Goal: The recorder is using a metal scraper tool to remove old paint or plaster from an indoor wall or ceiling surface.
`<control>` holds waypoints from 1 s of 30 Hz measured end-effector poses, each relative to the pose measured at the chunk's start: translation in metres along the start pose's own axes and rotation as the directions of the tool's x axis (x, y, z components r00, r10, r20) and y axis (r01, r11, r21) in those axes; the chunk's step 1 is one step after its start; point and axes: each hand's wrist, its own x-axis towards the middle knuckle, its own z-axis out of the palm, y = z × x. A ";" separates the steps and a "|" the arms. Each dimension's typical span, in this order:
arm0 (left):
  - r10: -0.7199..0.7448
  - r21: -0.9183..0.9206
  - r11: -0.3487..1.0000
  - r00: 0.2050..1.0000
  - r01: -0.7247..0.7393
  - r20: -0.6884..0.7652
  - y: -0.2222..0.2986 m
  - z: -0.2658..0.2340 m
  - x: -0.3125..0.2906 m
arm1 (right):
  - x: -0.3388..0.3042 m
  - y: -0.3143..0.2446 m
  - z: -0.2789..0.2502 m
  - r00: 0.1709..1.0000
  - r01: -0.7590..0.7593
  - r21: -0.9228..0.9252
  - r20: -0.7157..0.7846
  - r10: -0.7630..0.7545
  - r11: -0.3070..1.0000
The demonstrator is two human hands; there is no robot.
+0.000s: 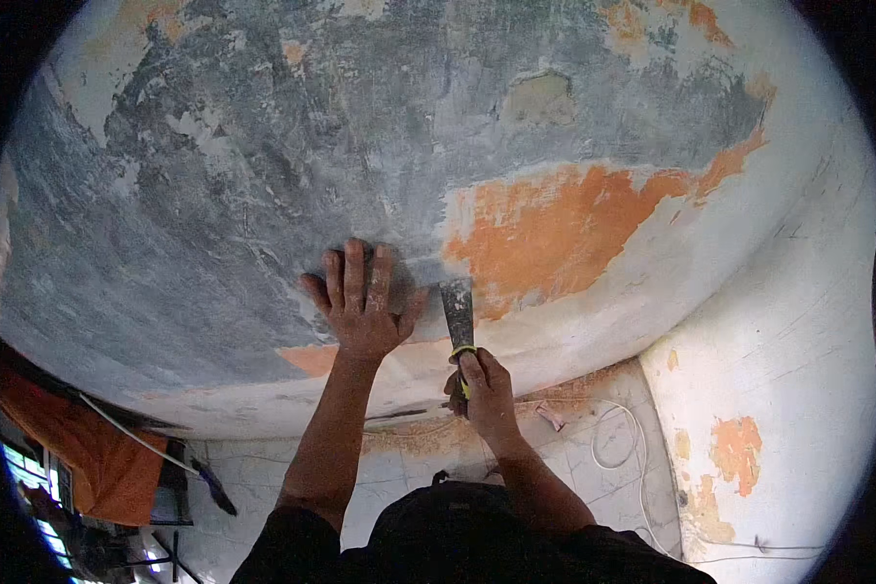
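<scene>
Left hand (pixel 363 311) mid-frame, set on the grey part of the wall (pixel 243 311), fingers spread wide, holding nothing. Right hand (pixel 483 394) just below and right of it, closed around the handle of a scraper (pixel 458 316). Scraper is just right of frame centre, blade pointing up. Blade end sits by the lower left edge of the big orange patch (pixel 560 234); can't tell if it's touching or just off. Tightest gap: left thumb to blade's left edge, narrow. Wall face stretches on above both hands to the top of the frame, and wide to the left. Limits: wall's bottom edge crosses behind the forearms; side wall (pixel 779 389) meets it at lower right. White cable (pixel 640 448) loops on the tiled floor (pixel 584 472), lower right, well apart from the blade.
</scene>
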 end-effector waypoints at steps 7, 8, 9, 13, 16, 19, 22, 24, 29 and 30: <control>0.075 0.112 0.991 0.997 -0.072 -0.027 -0.006 0.018 -0.024 | 0.004 -0.004 -0.004 0.999 0.045 -0.155 -0.017 -0.048 0.987; 0.083 0.111 0.991 0.996 -0.079 -0.037 -0.007 0.021 -0.024 | 0.004 -0.005 -0.006 0.998 0.064 -0.157 -0.011 -0.066 0.986; 0.079 0.116 0.990 0.996 -0.075 -0.027 -0.006 0.019 -0.025 | -0.002 -0.008 -0.005 0.997 0.070 -0.157 0.000 -0.071 0.985; 0.070 0.126 0.990 0.997 -0.065 -0.033 -0.003 0.015 -0.021 | 0.001 -0.012 -0.002 1.000 0.020 -0.117 -0.018 -0.023 0.993; 0.081 0.119 0.990 0.995 -0.074 -0.053 -0.004 0.019 -0.023 | 0.004 -0.003 -0.010 0.999 0.032 -0.151 -0.004 -0.032 0.988; 0.110 0.149 0.983 0.993 -0.104 -0.031 -0.007 0.015 -0.024 | 0.001 -0.022 -0.002 0.999 0.036 -0.129 0.031 -0.033 0.991; 0.120 0.154 0.982 0.992 -0.113 -0.035 -0.006 0.017 -0.024 | -0.002 -0.002 -0.006 0.997 -0.074 -0.195 -0.010 0.074 0.978; 0.098 0.111 0.990 0.993 -0.091 -0.065 -0.004 0.025 -0.023 | 0.003 -0.007 -0.005 1.000 -0.018 -0.208 -0.004 0.018 0.978; 0.104 0.123 0.988 0.993 -0.097 -0.058 -0.006 0.020 -0.024 | 0.002 0.003 -0.008 0.999 -0.048 -0.192 0.003 0.050 0.980; 0.104 0.125 0.987 0.993 -0.096 -0.058 -0.005 0.020 -0.025 | 0.000 0.000 -0.009 1.000 -0.026 -0.227 -0.006 0.025 0.974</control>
